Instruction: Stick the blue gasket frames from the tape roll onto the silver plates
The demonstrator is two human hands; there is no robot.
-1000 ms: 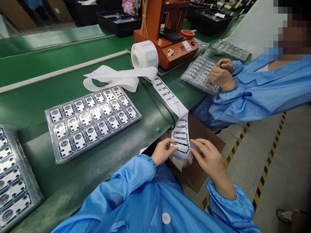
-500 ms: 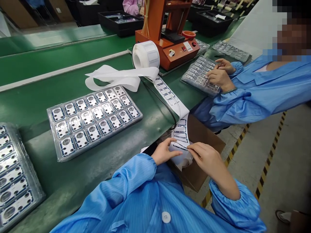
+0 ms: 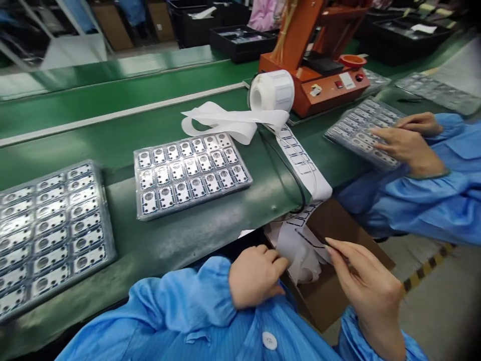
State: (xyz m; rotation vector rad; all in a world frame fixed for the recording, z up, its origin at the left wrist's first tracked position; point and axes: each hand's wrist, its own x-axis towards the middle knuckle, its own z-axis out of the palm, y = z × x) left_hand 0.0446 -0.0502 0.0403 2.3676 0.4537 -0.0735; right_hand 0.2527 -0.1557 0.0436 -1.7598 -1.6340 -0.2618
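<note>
Along the green conveyor surface (image 3: 75, 120), a thick roll of white paper (image 3: 271, 91) sits well beyond the hands, far from spent, and its long white label strip (image 3: 300, 155) runs down toward them. Between the hands, loose white backing film (image 3: 300, 253) gathers over a brown cardboard box (image 3: 338, 296). The right hand (image 3: 364, 286) pinches narrowly on a thin black loop (image 3: 310, 239); the left hand (image 3: 255, 277) curls against the film, its grip unclear. Left of the hands lie filled clear plastic trays (image 3: 195, 202); beyond them, a co-worker's hands (image 3: 406, 143) rest on another tray (image 3: 349, 149).

I'm on a factory line: long green conveyor bench (image 3: 75, 145), orange benchtop machine (image 3: 330, 93) at 12 o'clock, clear plastic parts tray (image 3: 52, 235) at 9 o'clock.
</note>
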